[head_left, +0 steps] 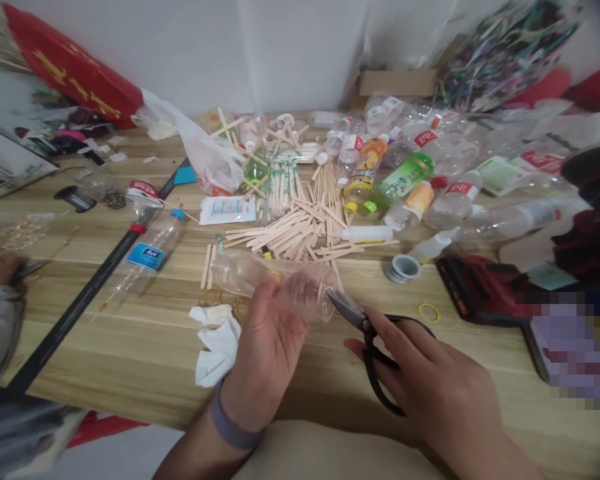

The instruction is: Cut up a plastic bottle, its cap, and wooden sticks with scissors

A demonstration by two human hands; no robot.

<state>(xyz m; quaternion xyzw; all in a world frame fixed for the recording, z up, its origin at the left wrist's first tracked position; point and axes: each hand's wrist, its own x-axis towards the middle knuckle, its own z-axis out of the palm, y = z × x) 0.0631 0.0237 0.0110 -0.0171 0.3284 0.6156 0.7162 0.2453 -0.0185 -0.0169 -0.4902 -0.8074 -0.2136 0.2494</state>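
Observation:
A clear plastic bottle lies sideways in my left hand, whose fingers curl around it near its right end. In my right hand is a pair of black-handled scissors, with my fingers through the loops. The blade tips touch the bottle's right end; whether they have cut into the plastic I cannot tell. Beneath the bottle's left end are some thin rubber bands. A crumpled white tissue rests on the table left of my left wrist.
Many wooden sticks are heaped mid-table, with empty bottles piled behind to the right. A red and black power tool and a tape roll lie right. Another person's hand is at the left edge, beyond a black strip.

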